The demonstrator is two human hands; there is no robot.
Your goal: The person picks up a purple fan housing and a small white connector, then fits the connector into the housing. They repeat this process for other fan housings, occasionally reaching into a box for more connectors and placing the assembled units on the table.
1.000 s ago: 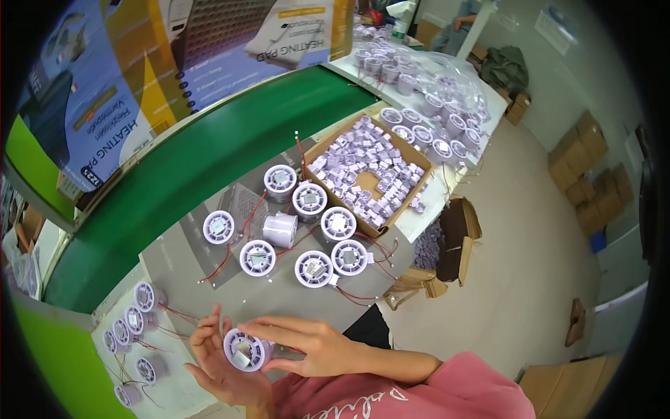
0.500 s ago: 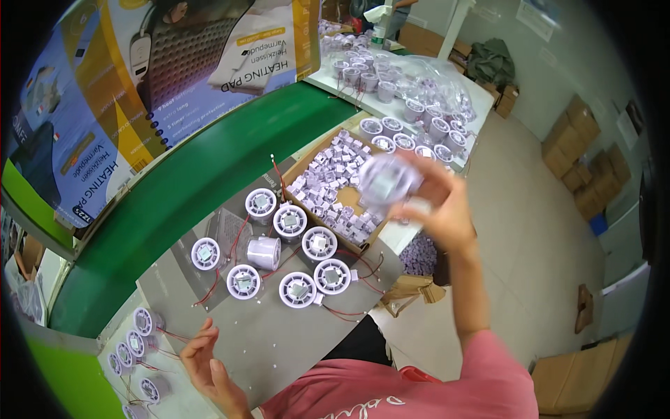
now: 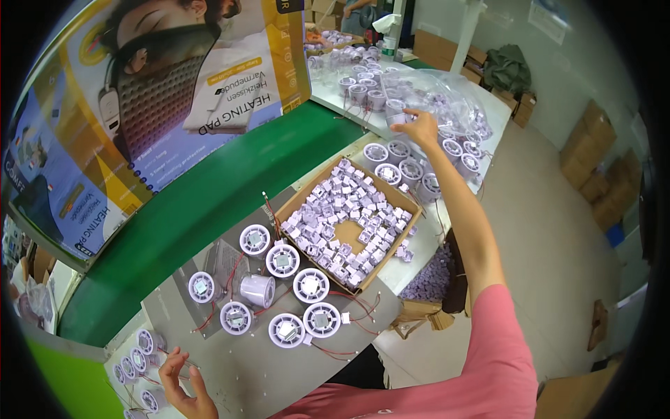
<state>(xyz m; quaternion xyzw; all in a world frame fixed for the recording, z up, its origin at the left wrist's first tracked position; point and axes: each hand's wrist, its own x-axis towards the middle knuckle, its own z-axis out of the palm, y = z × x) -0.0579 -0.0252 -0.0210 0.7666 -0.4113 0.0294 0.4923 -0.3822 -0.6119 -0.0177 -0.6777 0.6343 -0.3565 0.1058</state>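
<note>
My right hand [image 3: 419,127] is stretched far out to the upper right, its fingers closed around a small white round fan housing [image 3: 398,119] among many like it on the far table. My left hand [image 3: 183,383] rests open on the grey work surface [image 3: 279,370] near the bottom left, fingers spread, next to a row of white round housings [image 3: 139,359] with red wires. Between the hands, several white round housings [image 3: 293,293] lie in a loose ring, one [image 3: 257,289] tipped on its side.
An open cardboard box [image 3: 349,223] of small white square parts sits right of the ring. A green conveyor belt [image 3: 202,209] runs diagonally behind. Printed product cartons [image 3: 160,105] stand beyond it. A clear plastic bag [image 3: 447,98] covers more housings. Brown boxes line the floor at right.
My right hand carried a white housing from my lap area up and out to the far right pile. My left hand stayed low on the grey surface.
</note>
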